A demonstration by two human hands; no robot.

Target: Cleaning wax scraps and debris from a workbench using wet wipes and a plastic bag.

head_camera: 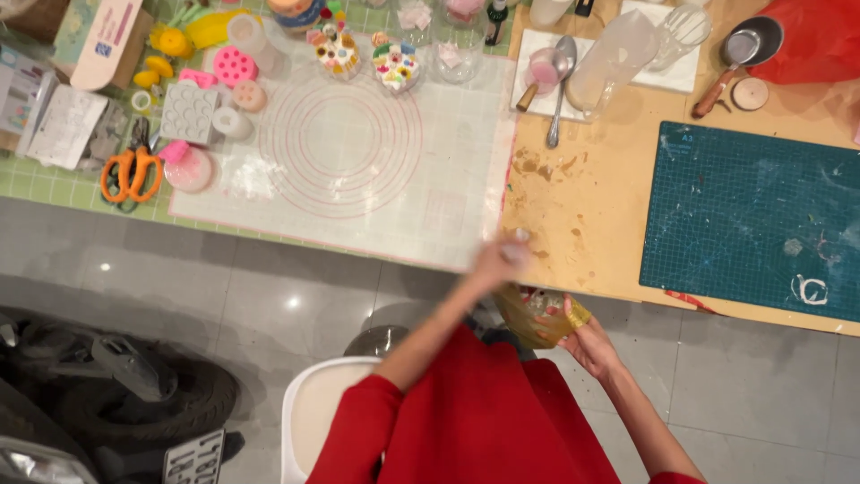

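Two hands work at the near edge of the wooden table (582, 206), seen from the head camera. The right hand (591, 345) cups a yellowish clear plastic bag (537, 315) from below, just off the table's near edge. The left hand (502, 258) is blurred above it at the silicone baking mat (358, 152); whether it grips anything cannot be told. The bag looks soft, light and crinkly, best held at its neck.
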